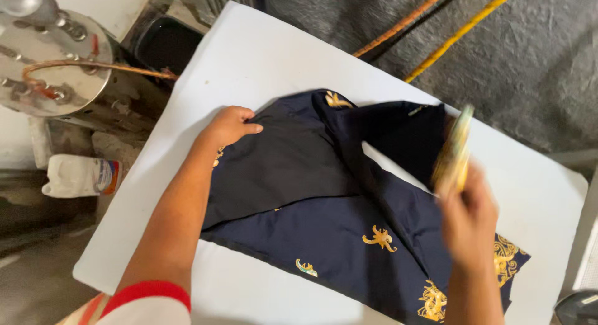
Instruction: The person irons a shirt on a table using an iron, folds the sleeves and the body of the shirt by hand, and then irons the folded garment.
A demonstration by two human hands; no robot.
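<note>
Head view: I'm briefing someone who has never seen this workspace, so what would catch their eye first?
First, the dark navy cloth with gold motifs, spread across the middle of the white padded table. The left hand presses on its upper left fold, while the right hand lifts a blurred yellowish object over its right side. At upper left stands a shiny metal vessel with a copper tube.

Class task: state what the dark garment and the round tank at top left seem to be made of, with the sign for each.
Dark garment: woven cloth, probably; it folds softly and has gold motifs. Round tank: polished metal, mirror-like glare, with a copper-coloured pipe.
</note>
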